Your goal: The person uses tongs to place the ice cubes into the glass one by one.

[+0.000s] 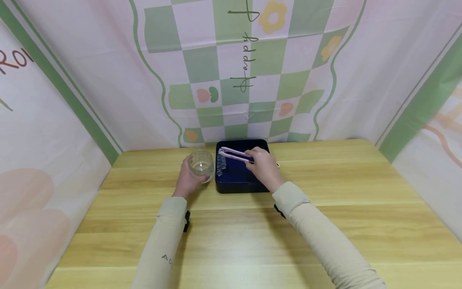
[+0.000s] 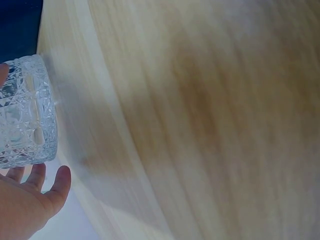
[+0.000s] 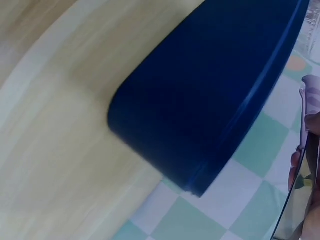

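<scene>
My left hand (image 1: 186, 181) grips a clear glass (image 1: 200, 161) from its left side, just left of the dark blue box (image 1: 241, 188). In the left wrist view the glass (image 2: 27, 120) shows a cut pattern, with fingers (image 2: 61, 185) spread along its side. Over the box, my right hand (image 1: 265, 166) pinches pale pink tongs (image 1: 236, 154) that point left. Their tips meet the far end of a row of small clear pieces (image 1: 221, 162) along the box's left side. The right wrist view catches only part of the tongs (image 3: 311, 95).
The box stands near the back of a wooden table (image 1: 223, 241), close to a checked cloth backdrop (image 1: 234, 116). Printed cloth also hangs at left and right. A small gold ring (image 1: 278, 165) shows just past the right hand.
</scene>
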The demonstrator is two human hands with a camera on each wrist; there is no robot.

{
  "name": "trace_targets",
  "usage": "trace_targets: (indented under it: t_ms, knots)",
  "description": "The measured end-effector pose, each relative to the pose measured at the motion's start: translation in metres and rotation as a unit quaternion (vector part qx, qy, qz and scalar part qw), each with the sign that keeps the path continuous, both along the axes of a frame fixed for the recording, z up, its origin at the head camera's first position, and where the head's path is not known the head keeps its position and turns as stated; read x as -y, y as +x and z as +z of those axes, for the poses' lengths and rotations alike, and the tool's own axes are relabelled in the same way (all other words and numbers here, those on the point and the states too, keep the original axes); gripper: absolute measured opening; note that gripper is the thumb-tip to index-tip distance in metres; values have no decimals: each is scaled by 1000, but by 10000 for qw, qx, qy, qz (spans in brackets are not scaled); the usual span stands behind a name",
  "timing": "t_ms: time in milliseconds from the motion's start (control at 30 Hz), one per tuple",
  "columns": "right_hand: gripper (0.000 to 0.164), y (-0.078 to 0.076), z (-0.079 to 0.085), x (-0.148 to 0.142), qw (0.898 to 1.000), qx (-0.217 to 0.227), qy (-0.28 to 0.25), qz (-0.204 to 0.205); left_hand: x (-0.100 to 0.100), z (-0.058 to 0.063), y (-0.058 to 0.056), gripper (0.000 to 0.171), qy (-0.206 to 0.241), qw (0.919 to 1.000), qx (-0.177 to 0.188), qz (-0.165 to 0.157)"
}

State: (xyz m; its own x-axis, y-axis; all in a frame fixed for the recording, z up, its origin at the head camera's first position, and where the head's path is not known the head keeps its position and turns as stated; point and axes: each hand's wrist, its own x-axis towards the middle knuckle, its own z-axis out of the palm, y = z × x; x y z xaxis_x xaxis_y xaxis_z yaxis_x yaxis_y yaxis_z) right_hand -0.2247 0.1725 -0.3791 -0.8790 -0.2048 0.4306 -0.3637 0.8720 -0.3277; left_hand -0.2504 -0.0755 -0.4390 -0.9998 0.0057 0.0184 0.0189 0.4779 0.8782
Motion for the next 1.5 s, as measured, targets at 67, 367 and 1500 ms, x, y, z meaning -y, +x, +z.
trace_targets:
  t_ms: [67,367,1500]
  knots:
    - [29,1,3,4,10000,-9,-37,74,0,0,0,100,1,10000,17,4]
    - [28,5,5,25,9990,20,116,420,0,1,0,99,80,9999,-118,-59]
    - [37,9,5,30,9988,284,250,304,0,-1,-1,99,-17,9998,-207,-57]
